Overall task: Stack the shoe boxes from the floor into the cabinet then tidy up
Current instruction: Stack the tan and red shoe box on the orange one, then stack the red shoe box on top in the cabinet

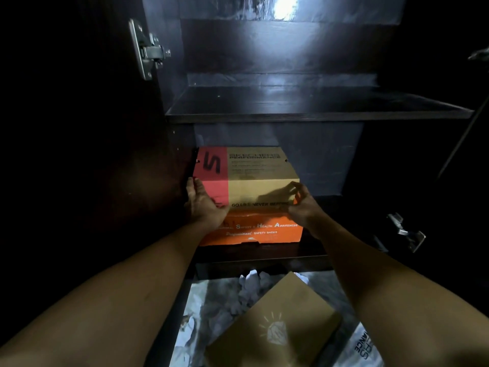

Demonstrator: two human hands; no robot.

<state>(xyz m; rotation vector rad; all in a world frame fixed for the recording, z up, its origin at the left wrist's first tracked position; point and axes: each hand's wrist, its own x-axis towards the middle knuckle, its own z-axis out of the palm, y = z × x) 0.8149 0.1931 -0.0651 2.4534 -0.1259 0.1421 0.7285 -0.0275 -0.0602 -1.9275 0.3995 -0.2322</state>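
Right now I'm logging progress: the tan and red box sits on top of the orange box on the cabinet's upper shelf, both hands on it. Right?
Not quite. The head view shows the tan and red box atop the orange box on the lower shelf; left hand and right hand on it.

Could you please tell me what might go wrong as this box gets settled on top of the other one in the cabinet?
The tan and red cardboard shoe box sits on the orange safety-shoe box; an uneven push could skew the stack. The left hand is close to the dark cabinet side wall and might get pinched. Crumpled white paper and a brown cardboard box on the floor are trip hazards.
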